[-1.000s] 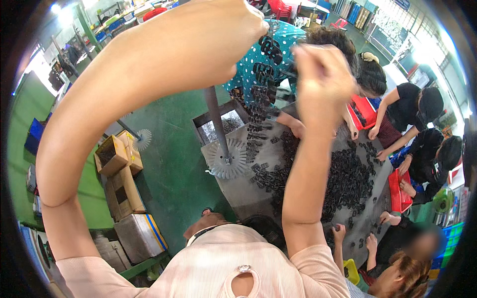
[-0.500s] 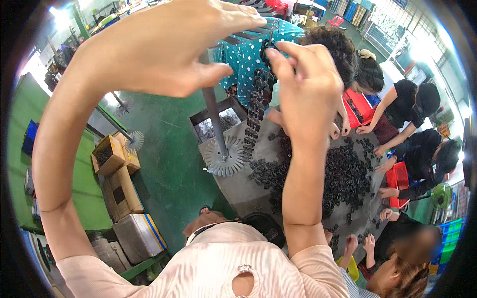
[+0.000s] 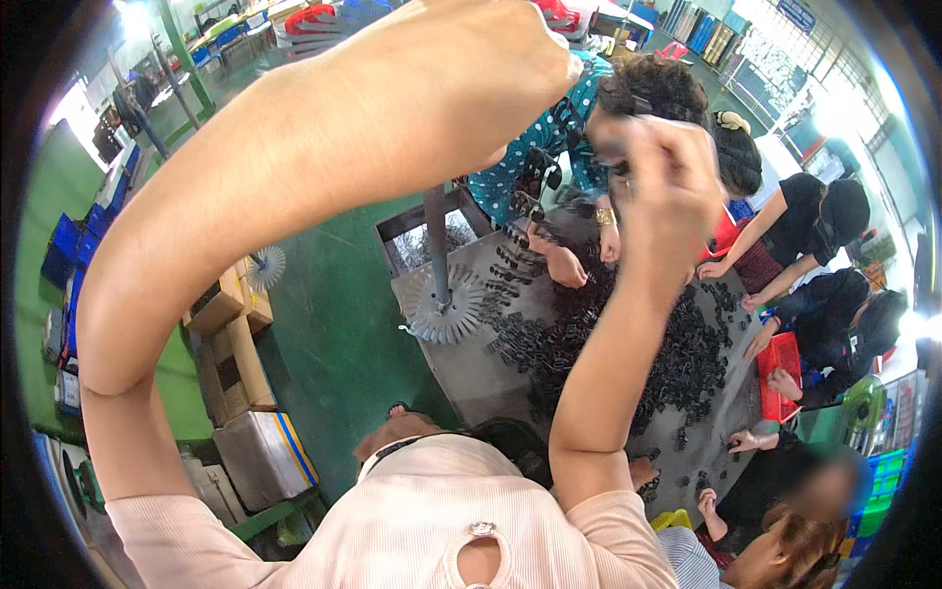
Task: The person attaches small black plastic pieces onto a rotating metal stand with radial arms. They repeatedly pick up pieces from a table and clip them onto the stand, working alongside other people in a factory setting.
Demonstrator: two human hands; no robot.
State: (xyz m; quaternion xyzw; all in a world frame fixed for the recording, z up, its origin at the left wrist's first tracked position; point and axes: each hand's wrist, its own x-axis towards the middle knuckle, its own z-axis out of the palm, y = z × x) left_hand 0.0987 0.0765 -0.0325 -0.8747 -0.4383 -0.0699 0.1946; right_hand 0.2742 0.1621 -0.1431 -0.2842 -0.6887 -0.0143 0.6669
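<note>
My left hand (image 3: pixel 510 83) is raised across the top of the view, its back toward me and its fingers curled. What it grips is hidden behind the hand. Just below it, several small black parts (image 3: pixel 540 172) hang in a loose string. My right hand (image 3: pixel 672 191) is raised to the right, smeared by motion, so its fingers cannot be read. Beneath my left forearm stands a grey metal pole (image 3: pixel 437 240) with a slotted metal disc (image 3: pixel 446 306) around its foot. Another slotted disc (image 3: pixel 324 44) shows partly above my left forearm.
A large pile of black parts (image 3: pixel 677 344) covers much of the grey table (image 3: pixel 471 388). Several people work around it; one in a dotted teal shirt (image 3: pixel 500 191) is close ahead. Red baskets (image 3: pixel 780 358), a metal tray (image 3: pixel 392 245) and cardboard boxes (image 3: pixel 240 368) stand nearby.
My left hand has moved right, its fingers going from spread to curled. My right hand has moved right, away from the hanging parts. The person in teal has leaned in over the table.
</note>
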